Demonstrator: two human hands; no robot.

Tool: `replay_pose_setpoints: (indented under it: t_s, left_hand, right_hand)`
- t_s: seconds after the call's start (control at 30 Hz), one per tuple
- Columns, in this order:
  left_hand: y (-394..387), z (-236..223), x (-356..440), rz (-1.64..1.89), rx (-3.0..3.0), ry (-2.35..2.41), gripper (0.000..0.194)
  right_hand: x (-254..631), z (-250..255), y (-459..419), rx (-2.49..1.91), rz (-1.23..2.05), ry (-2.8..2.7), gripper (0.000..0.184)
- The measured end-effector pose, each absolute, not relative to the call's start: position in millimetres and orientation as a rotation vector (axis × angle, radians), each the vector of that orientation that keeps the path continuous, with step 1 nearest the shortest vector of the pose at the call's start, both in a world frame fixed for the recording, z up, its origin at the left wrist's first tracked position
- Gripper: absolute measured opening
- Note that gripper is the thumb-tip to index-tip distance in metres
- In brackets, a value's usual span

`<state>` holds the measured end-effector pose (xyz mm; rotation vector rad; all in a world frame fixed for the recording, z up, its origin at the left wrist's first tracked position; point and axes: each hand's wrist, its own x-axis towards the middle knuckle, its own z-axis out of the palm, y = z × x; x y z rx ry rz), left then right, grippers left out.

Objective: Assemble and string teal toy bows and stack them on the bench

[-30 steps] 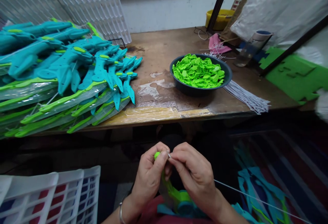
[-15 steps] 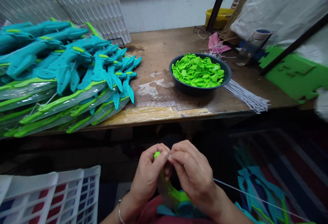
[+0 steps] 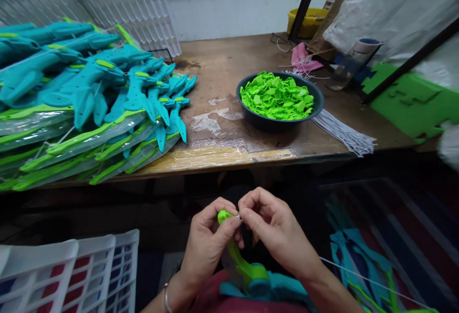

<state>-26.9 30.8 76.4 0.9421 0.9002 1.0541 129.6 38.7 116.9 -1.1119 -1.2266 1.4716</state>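
Note:
A green-and-teal plastic toy bow [image 3: 256, 275] lies across my lap, its curved green limb rising between my hands. Near the tip of that limb, my left hand [image 3: 211, 236] is closed around it, thumb on top. My right hand [image 3: 274, 229] pinches a small end of white string [image 3: 239, 217] right beside the left thumb. Under my right forearm a length of the white cord stretches away to the lower right. The fingers hide most of the string at the tip.
Similar teal-and-green toy bows [image 3: 100, 98] are piled at the table's left. A dark bowl [image 3: 247, 117] of green plastic pieces and a bundle of white strings [image 3: 346, 134] sit on the right. A white plastic crate [image 3: 71, 255] stands lower left; more teal parts [image 3: 369, 260] lie lower right.
My right hand has turned and its fingers have lifted slightly, still pinching at the string. The limb's green tip and the teal body now show more.

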Motion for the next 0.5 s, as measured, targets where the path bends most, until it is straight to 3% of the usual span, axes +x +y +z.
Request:
replay_pose_setpoints:
  t_s: [0.5]
  left_hand:
    - [31.8, 80.2, -25.8, 1.047, 1.002, 1.012, 0.019]
  right_hand:
    - [132.6, 110.7, 46.1, -1.133, 1.445, -1.228, 0.012]
